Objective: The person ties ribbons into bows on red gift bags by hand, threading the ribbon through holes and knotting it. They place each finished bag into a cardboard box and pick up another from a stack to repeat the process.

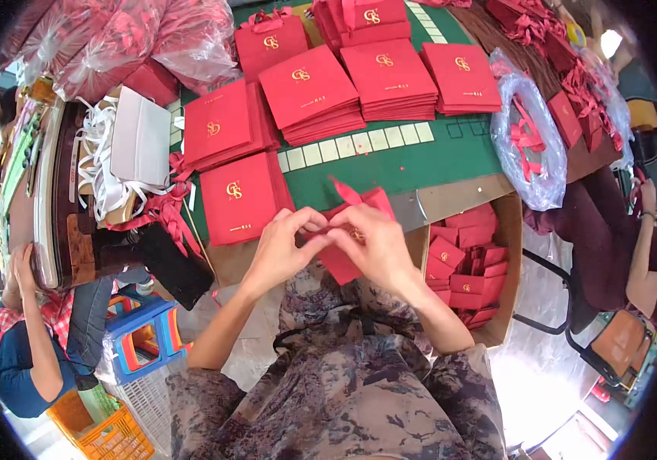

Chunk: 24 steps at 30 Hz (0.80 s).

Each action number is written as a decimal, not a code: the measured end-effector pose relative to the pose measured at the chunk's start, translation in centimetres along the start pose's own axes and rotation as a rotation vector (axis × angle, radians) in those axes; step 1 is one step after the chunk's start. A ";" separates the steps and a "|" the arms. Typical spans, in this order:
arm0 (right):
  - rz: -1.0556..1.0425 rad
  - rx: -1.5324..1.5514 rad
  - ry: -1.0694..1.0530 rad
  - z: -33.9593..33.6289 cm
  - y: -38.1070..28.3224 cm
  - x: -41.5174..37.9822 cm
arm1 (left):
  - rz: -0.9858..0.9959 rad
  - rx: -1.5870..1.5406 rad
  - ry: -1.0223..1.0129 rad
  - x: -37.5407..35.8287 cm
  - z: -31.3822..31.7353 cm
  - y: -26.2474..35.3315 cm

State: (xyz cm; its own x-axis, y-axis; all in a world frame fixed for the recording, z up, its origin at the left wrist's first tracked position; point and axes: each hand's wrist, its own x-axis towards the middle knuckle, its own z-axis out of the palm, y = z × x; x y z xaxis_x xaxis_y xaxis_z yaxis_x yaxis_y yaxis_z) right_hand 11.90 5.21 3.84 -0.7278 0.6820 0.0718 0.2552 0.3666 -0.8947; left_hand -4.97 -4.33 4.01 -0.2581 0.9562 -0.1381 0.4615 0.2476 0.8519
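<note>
Above my lap, a small red paper gift bag (340, 266) hangs at the table's front edge, partly hidden behind my hands. A red ribbon (346, 192) sticks up from it. My left hand (286, 244) is closed, thumb and fingertips pinched at the ribbon near the bag's upper part. My right hand (374, 239) is closed too, its fingertips meeting the left ones over the bag. The exact grip between the fingertips is mostly hidden. Just beyond my left hand lies a stack of red bags (244, 198) with gold lettering.
More stacked red bags (309, 86) cover the green table mat (390, 170). Below the edge at right stands a cardboard box (506, 261) of red bags. A plastic bag of ribbons (531, 146) and white bags (140, 142) lie at the sides. People sit left and right.
</note>
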 end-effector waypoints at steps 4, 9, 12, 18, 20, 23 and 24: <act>-0.113 -0.121 0.104 -2.2 -0.3 1.7 | 0.134 0.212 0.080 -0.6 1.2 0.1; -0.092 -0.178 -0.436 -3.1 2.6 4.4 | 0.493 0.315 0.194 -0.9 1.7 0.3; -0.019 -0.022 -0.637 -3.7 2.8 5.6 | 0.590 0.378 0.219 -0.9 1.5 -0.1; 0.163 0.403 -0.667 -1.7 6.1 5.4 | 0.620 0.297 0.174 -0.4 1.1 -1.1; 0.198 0.458 -0.664 -0.8 7.4 5.0 | 0.604 0.244 0.173 -0.3 1.2 -1.7; 0.220 0.448 -0.663 -0.5 7.3 4.9 | 0.585 0.256 0.154 -0.3 1.1 -2.2; 0.212 0.385 -0.659 -0.5 7.1 4.9 | 0.601 0.252 0.151 -0.4 1.2 -2.3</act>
State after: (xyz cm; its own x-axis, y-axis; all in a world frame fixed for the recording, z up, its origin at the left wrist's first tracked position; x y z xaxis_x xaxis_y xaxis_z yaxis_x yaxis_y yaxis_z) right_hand 10.50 11.48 -1.93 -0.9461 0.1533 -0.2854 0.2800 -0.0563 -0.9584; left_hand -4.88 -5.06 1.48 -0.0022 0.9114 0.4114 0.7417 -0.2745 0.6120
